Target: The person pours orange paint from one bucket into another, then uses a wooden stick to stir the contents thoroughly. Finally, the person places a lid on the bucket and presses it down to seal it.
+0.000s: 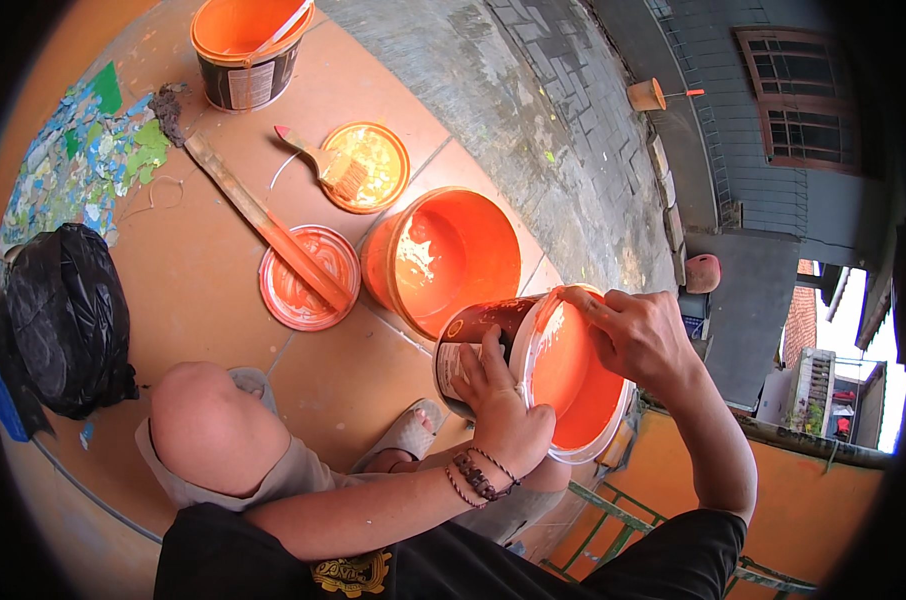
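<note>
Your hands [498, 400] [643, 335] are both at the dark, white-rimmed paint bucket [485, 328], which leans well over above your lap, its base to the left and its orange-coated mouth turned to the right. Your left hand has hold of it, fingers spread along the outer wall and thumb by the rim. Your right hand is partly curled at the top of the mouth, index finger stretched onto the rim; you cannot tell whether it grips anything. Just beyond the bucket's base, a larger orange bucket [488, 230] sits near the tiled floor's [203, 320] outer edge, wet paint inside. To its left, an orange-smeared lid [283, 287] lies on the floor with the painted end of a wooden stick [258, 220] across it. Nearer that outer edge, a paintbrush [333, 168] rests partly over a second lid [388, 160]. Another orange-rimmed bucket [243, 85] stands at the floor's far end, a pale stick leaning in it. Along the left edge, you have a patch of blue and green flakes [73, 150] and a black plastic bag [68, 320].
</note>
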`<state>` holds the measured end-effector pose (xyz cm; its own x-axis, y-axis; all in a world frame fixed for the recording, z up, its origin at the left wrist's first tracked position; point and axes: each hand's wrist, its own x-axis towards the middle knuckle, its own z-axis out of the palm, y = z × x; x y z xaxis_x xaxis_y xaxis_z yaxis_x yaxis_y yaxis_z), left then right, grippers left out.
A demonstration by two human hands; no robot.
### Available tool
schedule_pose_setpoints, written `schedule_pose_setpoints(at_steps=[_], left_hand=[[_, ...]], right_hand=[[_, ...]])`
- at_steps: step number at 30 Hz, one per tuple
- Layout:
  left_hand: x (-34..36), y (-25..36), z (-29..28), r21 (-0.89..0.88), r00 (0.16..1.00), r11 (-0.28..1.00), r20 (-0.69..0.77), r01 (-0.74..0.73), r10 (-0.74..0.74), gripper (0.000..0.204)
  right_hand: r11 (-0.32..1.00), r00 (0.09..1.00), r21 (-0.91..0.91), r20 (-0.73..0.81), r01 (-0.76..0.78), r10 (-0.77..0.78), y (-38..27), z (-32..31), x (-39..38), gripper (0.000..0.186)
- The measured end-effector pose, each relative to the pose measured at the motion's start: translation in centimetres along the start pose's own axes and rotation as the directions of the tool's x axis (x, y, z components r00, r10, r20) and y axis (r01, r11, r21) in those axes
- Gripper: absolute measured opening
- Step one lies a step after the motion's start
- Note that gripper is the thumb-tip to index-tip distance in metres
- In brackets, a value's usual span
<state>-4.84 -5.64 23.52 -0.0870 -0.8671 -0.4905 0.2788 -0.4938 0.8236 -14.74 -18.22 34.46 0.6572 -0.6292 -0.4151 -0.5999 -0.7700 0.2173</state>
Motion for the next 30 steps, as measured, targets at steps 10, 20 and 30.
schedule_pose_setpoints(at_steps=[10, 20, 30], left_hand=[[0.1, 0.0, 0.3, 0.011, 1.0, 1.0, -0.007, 0.004, -0.004, 0.091], [0.0, -0.4, 0.4, 0.021, 1.0, 1.0, -0.03, -0.005, 0.006, 0.092], [-0.2, -0.2, 0.4, 0.053, 0.999, 0.998, -0.029, 0.022, -0.021, 0.093]], right_hand=[[0.996, 0.999, -0.08, 0.025, -0.033, 0.035, 1.0, -0.2, -0.4, 0.044], [0.764, 0.961, 0.585, 0.118, -0.27, 0.249, 2.0, 0.2, 0.5, 0.039], [0.289, 0.816, 0.782, 0.437, -0.552, 0.378, 1.7, 1.4, 1.5, 0.059]])
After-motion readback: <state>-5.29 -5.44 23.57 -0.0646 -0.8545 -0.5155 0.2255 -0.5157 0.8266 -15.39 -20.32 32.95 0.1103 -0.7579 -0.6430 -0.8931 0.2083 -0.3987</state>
